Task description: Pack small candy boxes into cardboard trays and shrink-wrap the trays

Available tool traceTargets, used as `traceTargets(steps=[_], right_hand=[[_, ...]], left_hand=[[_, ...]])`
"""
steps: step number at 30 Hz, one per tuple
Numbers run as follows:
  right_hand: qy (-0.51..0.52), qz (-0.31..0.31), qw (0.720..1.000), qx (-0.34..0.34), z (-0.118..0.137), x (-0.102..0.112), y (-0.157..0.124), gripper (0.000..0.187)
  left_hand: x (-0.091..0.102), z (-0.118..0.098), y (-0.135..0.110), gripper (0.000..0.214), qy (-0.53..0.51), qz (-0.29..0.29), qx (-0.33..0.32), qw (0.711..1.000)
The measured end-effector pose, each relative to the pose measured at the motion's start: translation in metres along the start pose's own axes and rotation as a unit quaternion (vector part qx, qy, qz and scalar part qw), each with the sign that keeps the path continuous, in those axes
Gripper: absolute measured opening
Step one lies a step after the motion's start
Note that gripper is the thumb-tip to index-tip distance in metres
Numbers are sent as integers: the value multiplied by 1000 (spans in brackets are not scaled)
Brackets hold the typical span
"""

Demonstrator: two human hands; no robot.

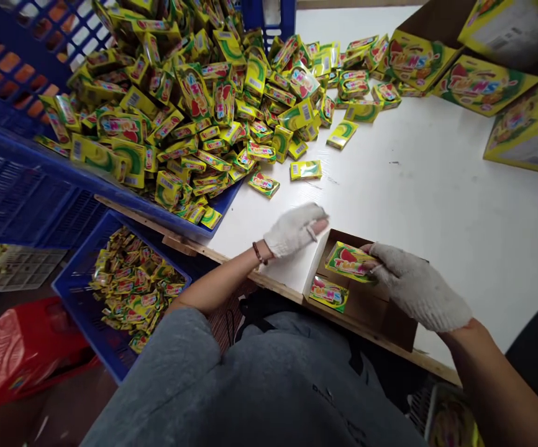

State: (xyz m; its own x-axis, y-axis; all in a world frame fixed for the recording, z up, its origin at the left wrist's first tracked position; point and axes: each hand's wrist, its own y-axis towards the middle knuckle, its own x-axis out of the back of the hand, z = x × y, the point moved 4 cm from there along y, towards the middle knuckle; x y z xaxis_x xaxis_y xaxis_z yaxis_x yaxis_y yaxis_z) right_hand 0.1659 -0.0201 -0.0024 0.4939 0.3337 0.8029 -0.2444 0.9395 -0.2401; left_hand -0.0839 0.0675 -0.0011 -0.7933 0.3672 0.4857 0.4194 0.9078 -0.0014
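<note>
Your grey-clothed lap (259, 385) sat closest, against the edge of the table (437, 186). Your right hand (418, 292), gloved, pinched one yellow packet (349, 261) between thumb and fingers. It held the packet flat over the open cardboard box (381, 310), probably to match the second packet (328, 293) lying flat inside. Your left hand (294, 228), gloved and blurred, lay with fingers pressed together at the box's left corner, apparently steadying it, and gripped nothing visible. Beyond, a tipped blue crate (17, 186) spilled a pile of loose packets (194, 105) across the table, well apart from the box. Printed cartons (483, 84) stood at far right. A lower blue crate (77, 292) of packets sat by your left knee. Nothing blocked the box opening.
</note>
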Motion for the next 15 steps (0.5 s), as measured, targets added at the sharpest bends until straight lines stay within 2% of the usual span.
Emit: traceTargets(steps=[1,2,3,4,6,8,10,12,15], right_hand=[[4,36,998,-43,-5,-9,5,33],[4,72,995,-74,-8,-19,10,31],[3,104,990,-91,-10,-29,15,28],[0,129,987,-95,-9,-38,20,25],[-11,155,985,-78,-5,-54,30,19],[-35,151,986,-57,-1,-64,36,18],[-55,137,988,-53,0,-67,38,18],[-40,109,992,-55,-1,-63,36,19],[55,6,995,-80,2,-41,31,28]], left_hand=[[12,12,11,24,94,-4,-10,996],[27,27,23,31,195,-17,6,981],[43,43,34,38,286,-24,42,957],[57,58,43,42,360,-7,75,930],[80,82,57,52,448,33,115,886],[95,94,63,54,478,59,131,867],[101,97,63,46,484,65,138,862],[97,91,60,37,481,63,132,864],[76,59,49,40,418,29,54,906]])
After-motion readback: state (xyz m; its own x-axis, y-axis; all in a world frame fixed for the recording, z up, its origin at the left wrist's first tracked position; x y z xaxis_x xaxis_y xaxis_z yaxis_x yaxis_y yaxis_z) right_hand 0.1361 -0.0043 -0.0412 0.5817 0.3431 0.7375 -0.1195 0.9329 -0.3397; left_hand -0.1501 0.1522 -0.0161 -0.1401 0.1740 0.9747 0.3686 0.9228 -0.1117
